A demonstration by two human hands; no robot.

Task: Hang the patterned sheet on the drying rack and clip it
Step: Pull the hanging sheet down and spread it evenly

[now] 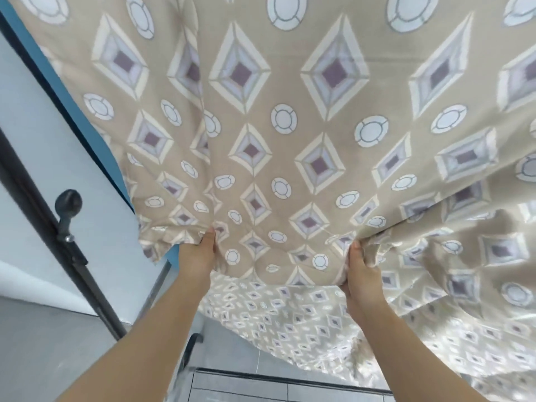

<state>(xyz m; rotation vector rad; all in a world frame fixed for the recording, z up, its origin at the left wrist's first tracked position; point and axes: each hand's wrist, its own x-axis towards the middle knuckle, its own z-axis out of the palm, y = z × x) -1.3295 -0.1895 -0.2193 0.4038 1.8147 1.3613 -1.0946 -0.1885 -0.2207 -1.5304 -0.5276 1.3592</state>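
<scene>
The patterned sheet (290,111), beige with purple diamonds and white circles, hangs spread out in front of me and fills most of the view. My left hand (200,253) grips its lower edge, fingers tucked under the fabric. My right hand (361,271) holds a bunched fold of the same edge a little to the right. Below the hands a further layer of the sheet (304,320) sags toward the floor. The drying rack's bars and any clips are hidden behind the cloth.
A black pole with a round knob (68,210) slants along the left, in front of a white wall and a blue panel (87,111). Grey tiled floor (246,387) shows below between my forearms.
</scene>
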